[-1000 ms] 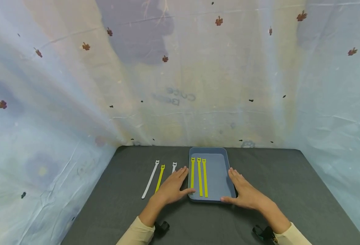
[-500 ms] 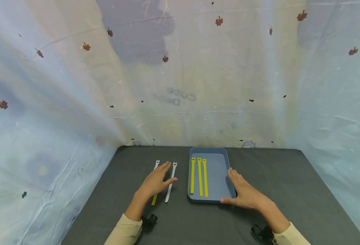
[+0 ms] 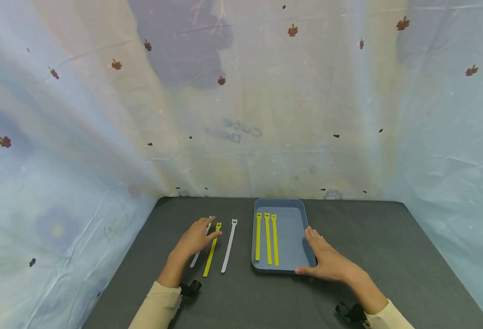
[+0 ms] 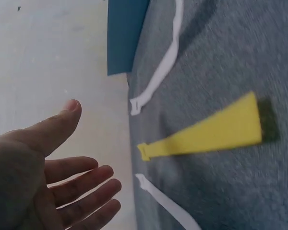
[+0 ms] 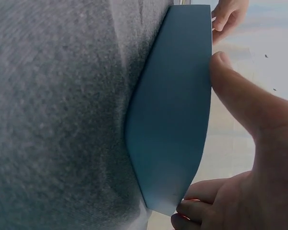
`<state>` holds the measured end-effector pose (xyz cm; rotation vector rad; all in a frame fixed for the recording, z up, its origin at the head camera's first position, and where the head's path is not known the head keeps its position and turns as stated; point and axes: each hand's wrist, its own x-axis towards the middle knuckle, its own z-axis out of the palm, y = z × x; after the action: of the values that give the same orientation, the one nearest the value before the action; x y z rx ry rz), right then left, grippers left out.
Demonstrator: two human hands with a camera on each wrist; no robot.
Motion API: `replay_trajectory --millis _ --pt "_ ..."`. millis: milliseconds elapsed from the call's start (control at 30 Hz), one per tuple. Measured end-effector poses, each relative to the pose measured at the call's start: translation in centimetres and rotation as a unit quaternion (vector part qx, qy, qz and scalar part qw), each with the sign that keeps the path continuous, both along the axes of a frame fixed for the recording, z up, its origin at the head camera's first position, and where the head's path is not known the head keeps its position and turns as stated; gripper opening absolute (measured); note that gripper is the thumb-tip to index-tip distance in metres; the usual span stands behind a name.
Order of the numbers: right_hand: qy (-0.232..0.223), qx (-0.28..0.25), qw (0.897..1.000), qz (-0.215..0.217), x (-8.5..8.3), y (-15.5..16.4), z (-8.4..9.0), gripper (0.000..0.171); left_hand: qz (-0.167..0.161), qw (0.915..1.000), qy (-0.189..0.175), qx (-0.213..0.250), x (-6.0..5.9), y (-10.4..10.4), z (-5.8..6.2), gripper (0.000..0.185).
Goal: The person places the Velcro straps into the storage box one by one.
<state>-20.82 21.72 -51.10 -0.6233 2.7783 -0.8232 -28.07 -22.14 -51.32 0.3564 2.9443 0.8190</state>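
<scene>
Dark grey felt table (image 3: pixel 389 256), head view: left hand (image 3: pixel 196 237), fingers apart, is hovering over loose yellow fabric strap (image 3: pixel 211 249) left of shallow blue plastic tray (image 3: pixel 294 267); right hand (image 3: pixel 327 260) is bracing its near-right corner. Left wrist view: fingers (image 4: pixel 81 184) are spreading, empty. Right wrist view: thumb (image 5: pixel 240 91) is pressing the rim. Likely picking; next calls for pinching.

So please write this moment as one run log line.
left hand: open, over white strap | right hand: touches tray | tray: three yellow straps

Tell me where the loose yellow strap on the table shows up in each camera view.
Head: the yellow strap lies left of centre, between two white straps, beside the left hand.
Left wrist: centre right, blurred.
Right wrist: not in it.
Shared landmark: the blue tray, seen in all three.
</scene>
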Motion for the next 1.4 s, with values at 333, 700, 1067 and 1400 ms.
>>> replay_trajectory --millis 333,700,1067,1400 --pt "0.005 0.002 1.0 -0.005 -0.3 -0.1 -0.4 0.133 0.008 0.9975 -0.008 0.069 -1.8 -2.0 -1.3 0.059" --pt "0.0 -0.001 1.0 -0.007 -0.3 -0.2 -0.4 0.132 0.031 0.9958 -0.033 0.079 -3.2 -3.3 -1.5 0.052" --pt "-0.009 -0.004 1.0 -0.006 -0.2 -0.2 0.1 0.132 0.058 0.9929 -0.046 0.093 -3.9 -3.7 -2.1 0.046" --pt "-0.023 0.0 1.0 -0.013 -0.2 -0.2 0.0 0.132 0.078 0.985 -0.081 0.131 -4.0 -4.2 -2.4 0.043"
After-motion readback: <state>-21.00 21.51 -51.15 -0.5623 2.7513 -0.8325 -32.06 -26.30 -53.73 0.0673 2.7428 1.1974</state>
